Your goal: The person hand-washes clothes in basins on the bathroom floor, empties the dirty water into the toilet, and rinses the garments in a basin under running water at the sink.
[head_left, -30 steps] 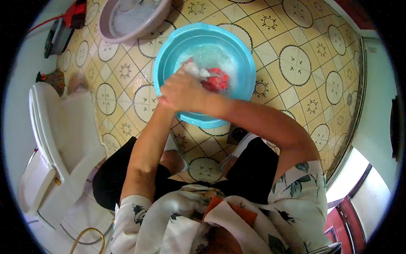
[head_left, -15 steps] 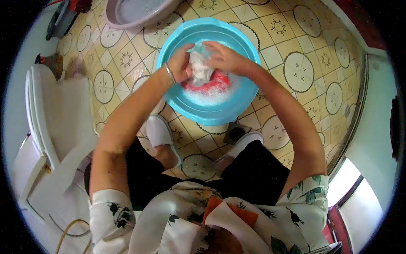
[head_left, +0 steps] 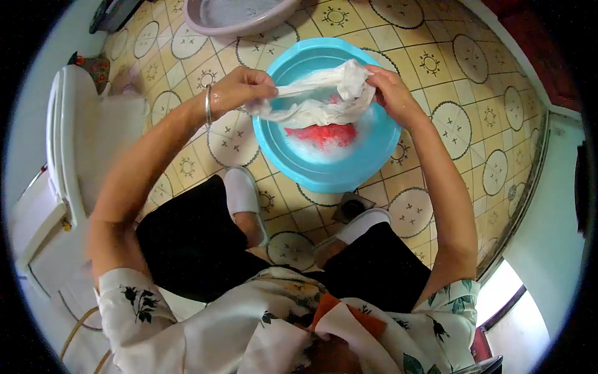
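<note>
A wet white cloth [head_left: 321,112] is stretched between my two hands above a light blue basin [head_left: 330,181]. My left hand [head_left: 243,87], with a silver bangle on the wrist, pinches the cloth's left end near the basin's left rim. At the other end, my right hand [head_left: 393,93] grips a bunched part of the cloth by the right rim. Below the cloth, a red cloth [head_left: 324,134] lies in soapy water with white foam. The white cloth's exact kind is not clear.
A pale pink basin [head_left: 243,28] holding water stands at the top left. A white toilet [head_left: 68,137] is on the left. Near my slippered feet, a floor drain [head_left: 352,207] sits in the patterned tile floor [head_left: 408,212].
The white cloth was bunched between both hands low in the basin. Now it is raised and spread sideways, with my hands farther apart.
</note>
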A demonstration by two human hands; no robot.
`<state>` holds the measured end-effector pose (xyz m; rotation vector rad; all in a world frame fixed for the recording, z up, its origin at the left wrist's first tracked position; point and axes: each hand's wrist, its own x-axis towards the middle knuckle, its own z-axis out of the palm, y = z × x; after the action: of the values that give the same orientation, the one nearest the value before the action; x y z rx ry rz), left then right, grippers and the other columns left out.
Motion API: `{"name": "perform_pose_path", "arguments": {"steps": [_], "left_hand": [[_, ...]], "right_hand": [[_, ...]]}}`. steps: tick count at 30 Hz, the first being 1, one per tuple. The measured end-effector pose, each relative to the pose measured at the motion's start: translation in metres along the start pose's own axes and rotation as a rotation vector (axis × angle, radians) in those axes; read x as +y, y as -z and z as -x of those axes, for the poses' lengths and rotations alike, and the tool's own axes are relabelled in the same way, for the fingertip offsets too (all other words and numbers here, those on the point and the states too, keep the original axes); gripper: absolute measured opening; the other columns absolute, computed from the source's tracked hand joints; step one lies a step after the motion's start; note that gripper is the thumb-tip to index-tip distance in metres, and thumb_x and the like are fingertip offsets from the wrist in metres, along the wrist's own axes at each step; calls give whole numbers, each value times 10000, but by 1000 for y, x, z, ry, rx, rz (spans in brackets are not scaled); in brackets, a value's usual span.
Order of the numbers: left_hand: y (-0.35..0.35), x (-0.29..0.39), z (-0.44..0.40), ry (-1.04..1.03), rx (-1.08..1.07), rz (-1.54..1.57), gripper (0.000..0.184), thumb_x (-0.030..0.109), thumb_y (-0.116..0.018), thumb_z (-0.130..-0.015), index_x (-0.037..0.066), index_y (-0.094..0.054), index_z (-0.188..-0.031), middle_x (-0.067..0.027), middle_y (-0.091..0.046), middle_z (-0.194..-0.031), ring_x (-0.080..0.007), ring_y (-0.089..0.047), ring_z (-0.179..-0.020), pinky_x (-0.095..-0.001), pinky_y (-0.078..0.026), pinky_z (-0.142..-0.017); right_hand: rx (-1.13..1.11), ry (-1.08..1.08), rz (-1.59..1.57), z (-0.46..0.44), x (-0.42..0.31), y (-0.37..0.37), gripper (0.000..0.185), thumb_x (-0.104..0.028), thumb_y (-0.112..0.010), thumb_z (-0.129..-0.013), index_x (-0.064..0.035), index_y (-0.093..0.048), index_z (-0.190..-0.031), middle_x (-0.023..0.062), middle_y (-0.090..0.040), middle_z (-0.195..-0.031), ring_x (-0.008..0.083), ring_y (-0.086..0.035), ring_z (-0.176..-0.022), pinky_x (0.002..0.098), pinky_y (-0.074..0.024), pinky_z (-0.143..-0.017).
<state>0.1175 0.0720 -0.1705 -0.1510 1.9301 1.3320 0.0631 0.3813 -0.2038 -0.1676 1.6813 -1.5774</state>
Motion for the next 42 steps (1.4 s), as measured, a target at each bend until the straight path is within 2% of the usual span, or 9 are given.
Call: {"name": "perform_pose_path", "arguments": {"steps": [4, 7, 12, 17, 22, 26, 29, 35, 42], "left_hand": [[-6, -7, 3, -226, 71, 116, 98, 163, -584, -798, 66, -582, -811, -39, -602, -933, -107, -530, -851, -261, -413, -789], [1, -10, 3, -128, -7, 173, 81, 144, -581, -801, 77, -575, -845, -72, -580, -1046, -127, -529, -902, -278, -407, -837], [-20, 14, 3, -237, -89, 289, 51, 105, -567, -810, 82, -562, -855, -63, -578, -1031, -106, -527, -888, -254, -420, -802], [-24, 40, 5, -365, -87, 190, 88, 80, -605, -795, 73, -549, -862, -36, -573, -964, -86, -535, -821, -225, -439, -714], [-12, 26, 11, -267, 116, -413, 249, 177, -707, -729, 17, -582, -871, -56, -600, -821, -113, -547, -632, -265, -443, -566], [0, 28, 20, -78, 62, -453, 229, 165, -709, -733, 9, -602, -862, -43, -589, -674, -109, -546, -638, -255, -438, -566], [11, 34, 33, -156, -55, -67, 215, 145, -698, -750, 3, -606, -882, -22, -611, -732, -85, -556, -663, -228, -453, -598], [12, 42, 42, -445, 85, 63, 224, 121, -662, -783, 0, -608, -963, -10, -618, -801, -57, -563, -707, -204, -470, -650], [10, 53, 53, -287, 151, 10, 211, 217, -563, -859, 28, -591, -948, 10, -584, -804, -46, -520, -705, -207, -445, -637]], "right_hand": [[60, 161, -44, -14, 38, 16, 319, -171, -396, -853, -27, -540, -1098, 14, -555, -893, 91, -505, -787, 236, -429, -778], [41, 71, -177, -20, 40, 32, 294, -167, -419, -865, -26, -542, -1092, 45, -571, -964, 124, -528, -864, 257, -438, -807], [41, 374, 311, -15, 18, -43, 320, -210, -590, -812, -12, -557, -1062, 56, -599, -940, 144, -547, -894, 280, -449, -798], [-248, 277, 246, -18, -2, -55, 326, -271, -627, -771, -27, -615, -987, 64, -620, -814, 127, -561, -744, 281, -441, -667], [-245, 226, 242, -1, -34, -30, 230, -152, -647, -783, -13, -631, -965, 18, -610, -823, 78, -545, -747, 229, -445, -696], [-234, 250, 321, 6, -44, -20, 262, -211, -660, -763, -32, -657, -953, 42, -642, -843, 97, -562, -771, 254, -454, -705], [-203, 312, 456, 12, -51, -11, 205, -149, -647, -783, -10, -642, -935, 7, -608, -853, 78, -534, -772, 219, -436, -710], [49, 321, 345, 21, -66, -5, 179, -175, -632, -787, -35, -645, -897, -6, -600, -803, 77, -522, -746, 219, -422, -685], [-45, 248, 361, 30, -82, -9, 185, -221, -636, -789, -51, -639, -862, -30, -583, -775, 54, -496, -729, 201, -398, -678]]}}
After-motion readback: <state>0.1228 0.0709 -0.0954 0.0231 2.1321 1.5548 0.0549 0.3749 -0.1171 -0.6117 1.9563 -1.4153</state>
